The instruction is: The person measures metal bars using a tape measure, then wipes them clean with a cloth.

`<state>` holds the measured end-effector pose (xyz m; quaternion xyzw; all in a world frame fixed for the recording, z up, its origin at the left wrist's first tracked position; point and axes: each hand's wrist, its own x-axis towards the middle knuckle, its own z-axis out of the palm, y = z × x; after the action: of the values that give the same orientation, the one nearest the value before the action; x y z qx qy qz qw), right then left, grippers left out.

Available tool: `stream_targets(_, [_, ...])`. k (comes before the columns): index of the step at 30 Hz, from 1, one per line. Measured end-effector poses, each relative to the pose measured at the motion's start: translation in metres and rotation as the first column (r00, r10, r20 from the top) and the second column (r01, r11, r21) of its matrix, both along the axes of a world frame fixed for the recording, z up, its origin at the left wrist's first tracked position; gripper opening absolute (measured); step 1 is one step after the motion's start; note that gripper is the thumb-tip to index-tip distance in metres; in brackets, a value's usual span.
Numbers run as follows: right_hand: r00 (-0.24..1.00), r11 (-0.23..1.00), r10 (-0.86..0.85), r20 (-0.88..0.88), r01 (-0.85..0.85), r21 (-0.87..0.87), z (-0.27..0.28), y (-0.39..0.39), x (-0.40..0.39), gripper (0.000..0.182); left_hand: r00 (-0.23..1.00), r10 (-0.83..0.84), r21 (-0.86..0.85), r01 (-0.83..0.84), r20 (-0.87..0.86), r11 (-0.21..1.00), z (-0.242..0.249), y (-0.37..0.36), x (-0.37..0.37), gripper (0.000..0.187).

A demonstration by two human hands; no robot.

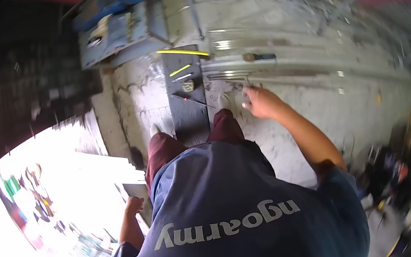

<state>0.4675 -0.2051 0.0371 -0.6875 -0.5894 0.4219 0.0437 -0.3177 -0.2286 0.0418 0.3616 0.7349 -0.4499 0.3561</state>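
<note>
My right hand [263, 101] reaches forward over the floor, thumb and index finger apart, close to the near edge of long pale metal strips [259, 61]. It appears to hold nothing. My left hand [135, 205] hangs low at my left side, small and blurred, its fingers not readable. Between my feet runs a dark board [190, 117]. On it lie a yellow bar [183, 53], a shorter yellow stick [180, 70], a tape measure [188, 85] and a thin dark rod with a red spot [192, 100]. A dark tool with a brown round end [258, 57] rests on the strips.
A grey metal box or stand [122, 40] with blue material on top stands ahead to the left. Cluttered items [395, 170] fill the right side. Metal frame bars [325, 6] rise at upper right. Bright glare covers the left.
</note>
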Motion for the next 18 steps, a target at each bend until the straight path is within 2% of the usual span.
stream_targets(1, [0.991, 0.991, 0.127, 0.037, -0.125, -0.041, 0.001, 0.008, -0.001, 0.042, 0.97, 0.237, 0.006, -0.237, 0.046, 0.971, 0.009, -0.032, 0.018, 0.042])
stream_targets(2, [0.974, 0.974, 0.221, 0.037, -0.22, -0.048, 0.003, 0.014, -0.005, 0.043, 0.962, 0.251, 0.037, -0.256, 0.104, 0.966, 0.031, -0.049, 0.057, 0.042])
stream_targets(3, [0.946, 0.946, 0.321, 0.041, -0.319, -0.05, 0.004, 0.021, -0.009, 0.044, 0.91, 0.404, 0.05, -0.41, 0.094, 0.911, 0.025, -0.076, 0.066, 0.043])
stream_targets(5, [0.917, 0.91, 0.399, -0.018, -0.398, -0.117, -0.002, 0.034, -0.019, 0.047, 0.901, 0.428, 0.07, -0.432, 0.066, 0.899, 0.012, -0.121, 0.086, 0.043])
stream_targets(7, [0.897, 0.876, 0.438, -0.061, -0.441, -0.198, 0.005, 0.052, -0.037, 0.049, 0.818, 0.556, 0.091, -0.571, 0.149, 0.816, 0.014, -0.154, 0.097, 0.045])
stream_targets(8, [0.878, 0.863, 0.471, -0.083, -0.479, -0.161, 0.004, 0.059, -0.047, 0.05, 0.859, 0.503, 0.147, -0.512, 0.091, 0.847, 0.011, -0.17, 0.101, 0.044])
stream_targets(10, [0.826, 0.827, 0.555, -0.096, -0.561, -0.048, 0.006, 0.076, -0.062, 0.049, 0.775, 0.61, 0.277, -0.63, 0.166, 0.726, -0.001, -0.203, 0.11, 0.044])
stream_targets(12, [0.771, 0.769, 0.632, -0.075, -0.636, -0.067, 0.018, 0.095, -0.075, 0.048, 0.773, 0.605, 0.412, -0.622, 0.191, 0.666, -0.006, -0.232, 0.136, 0.044])
stream_targets(13, [0.741, 0.737, 0.668, -0.063, -0.671, -0.077, 0.024, 0.104, -0.083, 0.048, 0.746, 0.634, 0.394, -0.655, 0.205, 0.645, -0.015, -0.246, 0.146, 0.043])
stream_targets(14, [0.681, 0.675, 0.731, -0.041, -0.731, -0.098, 0.023, 0.113, -0.089, 0.048, 0.788, 0.583, 0.475, -0.597, 0.196, 0.647, -0.017, -0.26, 0.163, 0.04])
stream_targets(15, [0.616, 0.611, 0.787, -0.013, -0.783, -0.118, 0.027, 0.12, -0.093, 0.05, 0.744, 0.63, 0.519, -0.637, 0.223, 0.57, 0.003, -0.261, 0.193, 0.039])
stream_targets(17, [0.474, 0.475, 0.88, 0.045, -0.867, -0.15, 0.032, 0.137, -0.107, 0.054, 0.682, 0.689, 0.604, -0.663, 0.246, 0.442, -0.003, -0.287, 0.233, 0.042])
stream_targets(18, [0.42, 0.424, 0.906, 0.057, -0.894, -0.147, 0.034, 0.144, -0.115, 0.053, 0.601, 0.741, 0.617, -0.714, 0.3, 0.33, -0.002, -0.298, 0.255, 0.044])
